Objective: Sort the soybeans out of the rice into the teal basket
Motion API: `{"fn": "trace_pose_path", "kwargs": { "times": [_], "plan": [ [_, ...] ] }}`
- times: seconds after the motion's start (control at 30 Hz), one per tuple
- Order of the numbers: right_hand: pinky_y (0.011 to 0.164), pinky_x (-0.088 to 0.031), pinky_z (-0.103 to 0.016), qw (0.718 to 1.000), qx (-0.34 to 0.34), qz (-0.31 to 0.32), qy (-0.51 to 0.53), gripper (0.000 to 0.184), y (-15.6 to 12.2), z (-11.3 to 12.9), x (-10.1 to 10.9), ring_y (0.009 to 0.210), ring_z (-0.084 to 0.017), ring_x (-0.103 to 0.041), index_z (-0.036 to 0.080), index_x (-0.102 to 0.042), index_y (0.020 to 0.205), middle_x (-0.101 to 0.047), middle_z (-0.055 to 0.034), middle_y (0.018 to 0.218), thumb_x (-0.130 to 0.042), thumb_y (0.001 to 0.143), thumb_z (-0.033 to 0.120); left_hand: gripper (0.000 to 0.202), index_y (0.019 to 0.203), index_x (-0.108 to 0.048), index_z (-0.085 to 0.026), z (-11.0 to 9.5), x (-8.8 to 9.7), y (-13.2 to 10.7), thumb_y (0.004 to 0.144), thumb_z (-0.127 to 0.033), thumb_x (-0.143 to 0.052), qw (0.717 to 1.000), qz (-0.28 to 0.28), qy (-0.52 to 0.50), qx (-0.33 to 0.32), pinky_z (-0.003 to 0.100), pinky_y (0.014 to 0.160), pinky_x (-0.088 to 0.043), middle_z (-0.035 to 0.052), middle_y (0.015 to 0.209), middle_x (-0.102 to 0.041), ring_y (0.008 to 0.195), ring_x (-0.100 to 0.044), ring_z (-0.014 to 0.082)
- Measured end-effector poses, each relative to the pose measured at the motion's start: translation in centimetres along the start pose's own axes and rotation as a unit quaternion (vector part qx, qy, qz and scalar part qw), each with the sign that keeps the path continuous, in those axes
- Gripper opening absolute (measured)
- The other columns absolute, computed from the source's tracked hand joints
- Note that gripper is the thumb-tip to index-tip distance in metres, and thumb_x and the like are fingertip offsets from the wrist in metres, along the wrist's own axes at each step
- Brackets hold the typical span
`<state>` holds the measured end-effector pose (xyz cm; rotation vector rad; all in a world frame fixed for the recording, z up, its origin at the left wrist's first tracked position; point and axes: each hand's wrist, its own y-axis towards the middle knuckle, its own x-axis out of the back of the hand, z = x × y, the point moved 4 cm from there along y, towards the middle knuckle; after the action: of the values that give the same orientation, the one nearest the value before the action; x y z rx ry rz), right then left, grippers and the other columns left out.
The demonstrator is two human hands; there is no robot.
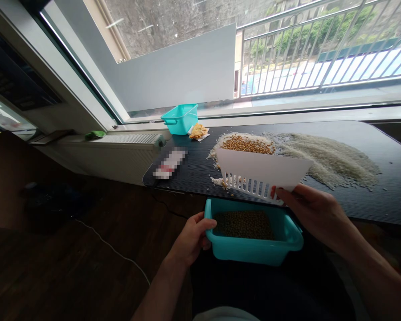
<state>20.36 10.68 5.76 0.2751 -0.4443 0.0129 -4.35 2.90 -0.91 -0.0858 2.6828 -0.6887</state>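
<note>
My left hand [192,236] grips the left rim of a teal plastic tub [254,249] holding soybeans, held below the near edge of the black table [387,187]. My right hand [312,209] holds a white slotted scoop [262,171], tilted on the table edge just above the tub, with a few beans and rice grains against its slots. Behind the scoop lies a pile of soybeans mixed with rice [249,143], and to its right a wide spread of white rice [327,156].
A second teal tub [180,118] stands at the table's far left corner beside a yellow packet [198,130]. A blurred-out small item [170,164] lies at the table's left. A radiator [120,140] runs under the window. A white cable [113,252] crosses the dark wooden floor.
</note>
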Motion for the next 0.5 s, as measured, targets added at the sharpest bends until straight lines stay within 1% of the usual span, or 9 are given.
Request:
{"fn": "trace_pose_path", "kwargs": {
  "times": [0.17,0.4,0.5],
  "plan": [
    [0.054,-0.055,-0.026,1.0,-0.001,-0.007,0.016,0.042,-0.09,0.01,0.13,0.059,-0.018,-0.067,0.025,-0.073,0.07,-0.074,-0.0015,0.065,-0.068,0.074,0.066,0.03,0.062,-0.055,-0.019,-0.03,-0.01,0.04,0.054,-0.034,-0.079,1.0,-0.001,0.001,-0.002,0.018,0.035,-0.02,-0.0104,0.039,-0.041,0.034,-0.029,0.0037],
    [0.055,-0.054,-0.026,1.0,0.004,0.002,0.002,0.048,-0.17,-0.02,0.05,0.058,-0.017,-0.065,0.024,-0.073,0.069,-0.074,-0.0018,0.065,-0.066,0.073,0.071,0.034,0.063,-0.054,-0.019,-0.04,0.07,0.09,0.054,-0.037,-0.081,1.0,0.004,0.003,-0.002,0.018,0.035,-0.02,-0.0112,0.039,-0.04,0.034,-0.028,0.0036],
    [0.055,-0.054,-0.027,1.0,-0.001,-0.002,0.0,0.045,0.05,0.16,0.06,0.058,-0.017,-0.065,0.024,-0.074,0.07,-0.073,-0.0016,0.065,-0.066,0.074,0.068,0.036,0.064,-0.053,-0.02,-0.03,0.11,0.11,0.055,-0.038,-0.082,1.0,0.009,0.006,-0.006,0.018,0.036,-0.02,-0.0113,0.04,-0.04,0.034,-0.028,0.0037]
  ]
}}
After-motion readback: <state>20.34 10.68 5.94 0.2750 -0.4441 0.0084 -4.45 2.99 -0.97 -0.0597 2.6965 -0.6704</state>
